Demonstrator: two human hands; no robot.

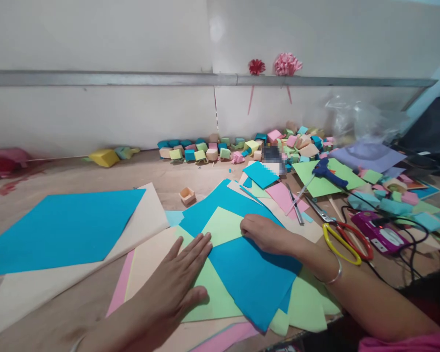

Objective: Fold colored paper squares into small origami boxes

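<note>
A light green piece of paper [223, 226] lies on top of blue paper sheets [254, 278] in front of me. My left hand [185, 271] rests flat with fingers stretched out, its fingertips at the left edge of the green piece. At the right corner of that piece, my right hand [266, 233] has its fingers curled together on the paper. Under both hands spreads a loose pile of green, peach and pink sheets. Just beyond the pile stands a small peach paper box [187, 195].
Scissors [346, 239] with red and yellow handles, a blue glue gun [330, 173] and a magenta power strip [379, 232] with black cords lie at right. A large blue sheet [66, 230] is at left. Several small paper boxes [194, 150] line the wall.
</note>
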